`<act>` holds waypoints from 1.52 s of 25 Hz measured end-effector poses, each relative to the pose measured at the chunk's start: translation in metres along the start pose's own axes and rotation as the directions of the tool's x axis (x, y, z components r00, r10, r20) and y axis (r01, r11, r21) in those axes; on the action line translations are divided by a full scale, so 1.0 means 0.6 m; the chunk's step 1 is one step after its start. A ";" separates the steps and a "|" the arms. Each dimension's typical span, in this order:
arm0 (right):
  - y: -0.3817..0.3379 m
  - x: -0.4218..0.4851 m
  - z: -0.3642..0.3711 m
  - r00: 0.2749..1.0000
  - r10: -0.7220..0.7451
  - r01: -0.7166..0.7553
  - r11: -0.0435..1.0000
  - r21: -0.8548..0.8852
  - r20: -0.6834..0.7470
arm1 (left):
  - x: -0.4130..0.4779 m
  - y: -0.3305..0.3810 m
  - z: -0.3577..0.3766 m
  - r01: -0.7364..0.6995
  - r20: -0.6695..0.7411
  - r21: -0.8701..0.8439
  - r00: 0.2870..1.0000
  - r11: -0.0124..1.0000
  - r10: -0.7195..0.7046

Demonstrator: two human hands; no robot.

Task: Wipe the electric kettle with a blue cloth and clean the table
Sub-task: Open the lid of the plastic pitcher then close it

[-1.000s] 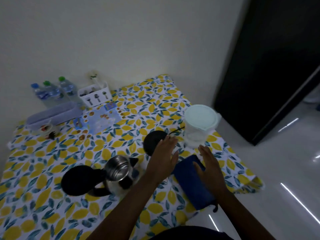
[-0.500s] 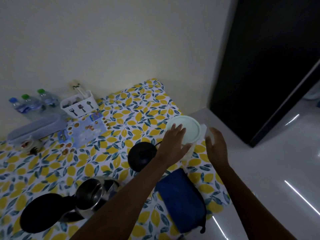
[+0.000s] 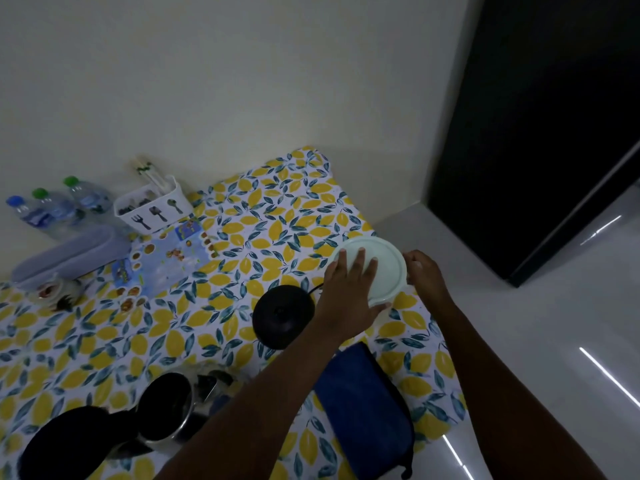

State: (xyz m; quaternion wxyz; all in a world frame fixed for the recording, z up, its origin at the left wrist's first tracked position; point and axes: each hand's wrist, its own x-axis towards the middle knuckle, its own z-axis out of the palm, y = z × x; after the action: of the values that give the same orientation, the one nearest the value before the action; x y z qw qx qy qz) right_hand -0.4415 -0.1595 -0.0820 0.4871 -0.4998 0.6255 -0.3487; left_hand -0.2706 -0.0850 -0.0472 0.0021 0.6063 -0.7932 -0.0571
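The steel electric kettle [image 3: 166,407] stands at the near left of the lemon-print table [image 3: 270,209], its black lid [image 3: 69,441] swung open. Its round black base [image 3: 282,315] sits apart, mid-table. A folded blue cloth [image 3: 360,410] lies untouched at the near right edge. My left hand [image 3: 346,292] is spread over the pale green lid [image 3: 388,268] of a clear jug, thumb hooked at the rim. My right hand [image 3: 427,275] curls on the jug's right side. The jug's body is mostly hidden.
Water bottles [image 3: 52,209], a white cutlery caddy [image 3: 152,209] and a lilac box [image 3: 69,254] line the far left by the wall. A printed mat [image 3: 166,258] lies before them. The table's right edge drops to a glossy floor [image 3: 519,341]; a dark door [image 3: 536,116] stands beyond.
Both hands left the blue cloth and reached forward to the jug. My left hand has settled on its lid and my right has closed in on its side.
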 end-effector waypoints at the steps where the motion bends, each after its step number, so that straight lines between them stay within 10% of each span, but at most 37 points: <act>1: -0.001 0.000 0.000 1.000 -0.001 0.001 1.000 -0.010 0.012 | -0.001 -0.001 -0.002 -0.012 0.009 0.008 1.000 1.000 0.012; 11: -0.007 -0.084 0.059 0.988 -0.068 0.083 0.991 0.106 -0.137 | -0.089 -0.023 -0.025 0.034 0.053 -0.093 0.998 0.995 -0.029; 21: -0.142 -0.219 0.163 0.903 -0.404 0.412 0.911 -0.022 0.147 | -0.285 -0.055 -0.097 0.267 -0.145 -0.275 0.938 0.923 -0.315; 38: -0.327 -0.368 0.325 0.774 -0.496 0.632 0.647 -0.427 0.394 | -0.427 -0.110 -0.128 0.330 -0.250 -0.730 0.686 0.599 -0.684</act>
State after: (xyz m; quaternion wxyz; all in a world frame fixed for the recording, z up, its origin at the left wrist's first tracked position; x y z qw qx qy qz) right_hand -0.1930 0.0130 0.1018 0.2649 -0.8242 0.4442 -0.2307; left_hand -0.1337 0.1378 0.0402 0.3969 0.7677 -0.4782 -0.1562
